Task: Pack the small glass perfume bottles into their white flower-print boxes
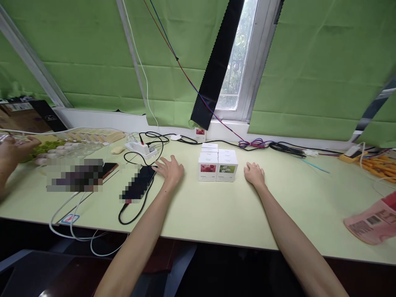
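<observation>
Several small white boxes (218,164) with flower pictures stand packed together in the middle of the pale green table (216,210). My left hand (169,169) lies flat and open on the table to the left of them, its fingers next to a black phone (139,183). On the other side of the boxes rests my right hand (255,173), palm down, its fingers loosely spread, holding nothing. Neither hand touches the boxes.
Another small box (200,133) stands on the sill behind. A white power strip (140,149) with tangled cables lies at left. Another person's hand (12,150) is at the far left near trays. A pink packet (373,220) lies at the right edge, orange items (379,165) behind it.
</observation>
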Motion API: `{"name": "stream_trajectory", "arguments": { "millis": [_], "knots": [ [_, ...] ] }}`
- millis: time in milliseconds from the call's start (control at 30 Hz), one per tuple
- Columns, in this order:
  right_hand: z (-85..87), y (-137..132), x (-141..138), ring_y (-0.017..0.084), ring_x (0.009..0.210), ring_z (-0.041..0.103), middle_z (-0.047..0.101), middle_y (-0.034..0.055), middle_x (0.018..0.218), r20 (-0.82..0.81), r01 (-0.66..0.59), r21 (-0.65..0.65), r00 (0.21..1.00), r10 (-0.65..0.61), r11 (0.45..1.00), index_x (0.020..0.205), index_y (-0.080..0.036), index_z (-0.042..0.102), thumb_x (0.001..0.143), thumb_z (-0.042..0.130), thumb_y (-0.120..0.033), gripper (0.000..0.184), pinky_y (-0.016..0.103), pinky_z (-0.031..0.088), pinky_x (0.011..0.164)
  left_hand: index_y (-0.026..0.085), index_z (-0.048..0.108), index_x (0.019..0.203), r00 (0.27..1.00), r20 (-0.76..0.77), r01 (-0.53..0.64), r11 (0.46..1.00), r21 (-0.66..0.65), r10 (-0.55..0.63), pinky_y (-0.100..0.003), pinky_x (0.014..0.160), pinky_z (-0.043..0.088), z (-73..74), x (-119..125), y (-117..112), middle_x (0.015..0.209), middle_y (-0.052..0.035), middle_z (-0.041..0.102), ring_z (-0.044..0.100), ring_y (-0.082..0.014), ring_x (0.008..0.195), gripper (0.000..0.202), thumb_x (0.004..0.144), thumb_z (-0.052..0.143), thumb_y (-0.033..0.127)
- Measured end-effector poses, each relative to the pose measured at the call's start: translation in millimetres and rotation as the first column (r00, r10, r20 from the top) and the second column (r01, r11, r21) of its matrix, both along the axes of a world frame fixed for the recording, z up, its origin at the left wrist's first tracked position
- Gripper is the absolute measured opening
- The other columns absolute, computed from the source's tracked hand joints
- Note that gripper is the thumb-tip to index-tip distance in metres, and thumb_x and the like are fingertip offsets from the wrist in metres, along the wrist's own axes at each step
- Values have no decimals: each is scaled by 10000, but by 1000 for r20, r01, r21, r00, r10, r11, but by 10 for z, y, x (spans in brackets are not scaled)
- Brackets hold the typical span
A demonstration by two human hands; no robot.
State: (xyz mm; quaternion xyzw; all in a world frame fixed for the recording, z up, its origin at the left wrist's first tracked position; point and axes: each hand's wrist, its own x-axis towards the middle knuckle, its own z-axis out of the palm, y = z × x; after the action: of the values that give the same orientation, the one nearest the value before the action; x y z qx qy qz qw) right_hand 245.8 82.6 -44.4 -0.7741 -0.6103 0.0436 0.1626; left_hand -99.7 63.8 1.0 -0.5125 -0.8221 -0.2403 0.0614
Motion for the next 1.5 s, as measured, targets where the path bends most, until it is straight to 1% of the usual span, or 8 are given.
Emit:
{"name": "stream_trajectory", "arguments": {
  "millis": [400,767,867,1000,1133,1233,1333,1500],
  "knots": [
    [6,13,-24,312,1510,337,399,172,1609,-10,-23,-26,1000,23,999,1514,-172,489,1031,368,-355,531,497,232,1223,145,584,1261,995,87,-46,995,-91,54,-826,1032,230,-8,-165,56,1516,-311,377,287,-593,1425,471,825,595,322],
    [26,0,-59,321,1467,409,502,182,1532,-148,-17,85,988,29,996,1406,-150,597,973,473,-299,475,509,253,1216,109,583,1257,987,142,56,993,107,-71,-682,1126,268,82,-161,31,1418,-294,474,349,-493,1418,436,878,546,320],
    [70,0,-69,293,1339,550,626,180,1398,-202,-7,144,979,37,990,1357,-117,619,960,462,-283,458,427,356,1161,123,631,1154,926,176,261,902,343,-334,-526,1123,373,149,-86,13,1282,-237,593,503,-379,1311,356,934,485,362],
    [163,-31,-145,249,1196,638,700,171,1259,-280,14,274,958,66,962,1270,-106,633,1003,365,-341,445,347,437,1064,203,658,960,822,165,454,802,388,-545,-325,875,524,182,148,-70,981,-89,709,667,-209,894,390,1004,379,471],
    [294,-158,-364,233,938,674,724,140,1047,-522,89,613,792,318,785,1045,-159,651,1041,236,-493,533,374,507,903,213,623,1013,630,156,652,627,427,-761,-303,717,496,164,357,-207,898,-49,681,631,-177,771,423,1024,315,502],
    [372,-286,-582,222,983,642,688,116,1105,-511,89,721,739,439,687,1141,-193,598,1047,241,-503,483,391,504,914,222,531,1194,579,218,687,614,388,-786,-298,672,486,170,397,-264,962,-32,663,620,-163,725,401,964,456,542],
    [386,-383,-775,236,1115,585,621,122,1240,-439,28,769,749,496,639,1239,-211,544,1028,338,-489,405,426,481,986,239,453,1317,583,231,714,627,313,-779,-312,698,507,176,377,-263,1022,-32,661,643,-177,746,629,828,657,578],
    [341,-453,-948,283,1324,434,501,128,1366,-352,-54,752,809,470,657,1306,-237,500,950,509,-473,427,502,388,1122,279,319,1500,566,207,761,602,242,-798,-396,973,515,88,356,-199,1417,-114,551,600,-302,1244,1010,661,840,494]
  ]
}}
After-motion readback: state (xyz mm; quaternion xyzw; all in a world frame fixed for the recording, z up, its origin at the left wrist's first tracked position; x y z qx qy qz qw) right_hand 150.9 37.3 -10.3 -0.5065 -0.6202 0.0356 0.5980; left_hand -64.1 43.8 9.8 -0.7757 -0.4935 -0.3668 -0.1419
